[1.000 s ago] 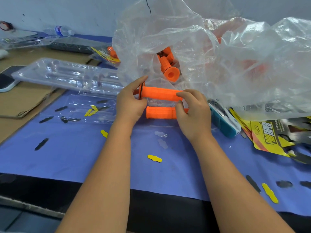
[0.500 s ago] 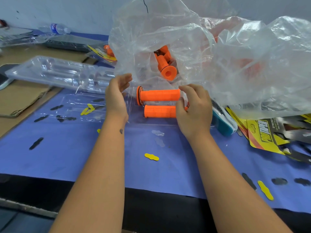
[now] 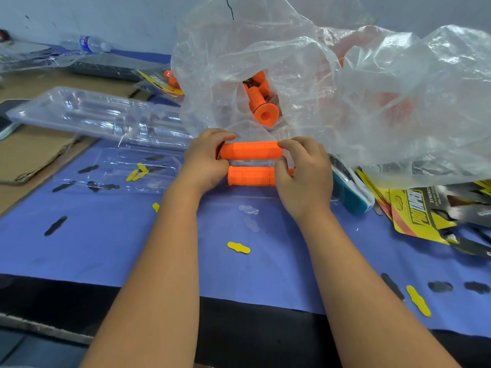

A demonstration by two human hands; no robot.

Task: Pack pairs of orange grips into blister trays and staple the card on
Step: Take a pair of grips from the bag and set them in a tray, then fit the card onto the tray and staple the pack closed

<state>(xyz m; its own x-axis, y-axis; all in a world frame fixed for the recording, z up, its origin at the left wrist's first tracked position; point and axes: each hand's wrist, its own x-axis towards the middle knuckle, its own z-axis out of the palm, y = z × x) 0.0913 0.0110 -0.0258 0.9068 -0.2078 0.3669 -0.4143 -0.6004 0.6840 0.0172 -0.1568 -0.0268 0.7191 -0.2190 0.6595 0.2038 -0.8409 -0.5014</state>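
Two orange grips lie side by side in a clear blister tray (image 3: 265, 195) on the blue mat. My left hand (image 3: 206, 162) holds the left end of the far grip (image 3: 251, 150), and my right hand (image 3: 303, 173) pinches its right end with the fingertips. The near grip (image 3: 251, 176) rests in the tray between my two hands. More orange grips (image 3: 259, 102) show through the mouth of a big clear plastic bag (image 3: 345, 102) just behind. Printed yellow and black cards (image 3: 419, 211) lie at the right.
A stack of empty blister trays (image 3: 101, 115) lies at the left, one loose tray (image 3: 119, 168) in front of it. A teal stapler (image 3: 350, 189) sits right of my right hand. Yellow and black punch-outs (image 3: 238, 247) dot the mat. Cardboard (image 3: 26, 155) and a water bottle (image 3: 91, 45) are far left.
My left hand let go and drew back half a second ago, and has now come back onto the left end of the far grip. My right hand has stayed at the right end.
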